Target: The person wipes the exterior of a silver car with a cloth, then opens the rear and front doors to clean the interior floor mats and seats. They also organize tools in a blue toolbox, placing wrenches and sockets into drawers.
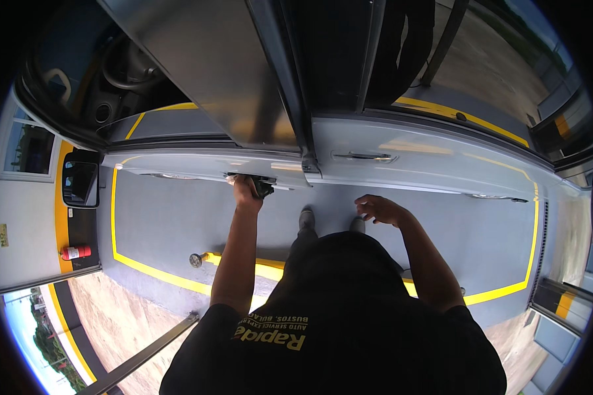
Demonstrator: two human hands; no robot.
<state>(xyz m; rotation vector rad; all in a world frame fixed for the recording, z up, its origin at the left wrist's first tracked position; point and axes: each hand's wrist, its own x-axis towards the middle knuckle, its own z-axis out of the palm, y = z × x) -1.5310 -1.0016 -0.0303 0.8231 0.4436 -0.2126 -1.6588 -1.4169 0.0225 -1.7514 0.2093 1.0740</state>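
A silver car stands in front of me, its front door (197, 160) to the left and its rear door (435, 155) to the right. My left hand (245, 189) is closed at the front door's handle, fingers bent in toward the door. A dark, glossy piece (265, 187) shows beside those fingers; whether it is part of the handle or a separate thing, I cannot tell. The front door's rear edge stands slightly out from the rear door. Near my legs, my right hand (379, 209) hangs in the air with loosely bent fingers apart, holding nothing visible.
The rear door handle (366, 157) is to the right and a black side mirror (81, 179) juts out at left. Yellow lines (165, 280) mark the grey floor. A low yellow bar (263, 268) lies behind my legs. A red fire extinguisher (76, 252) is by the wall.
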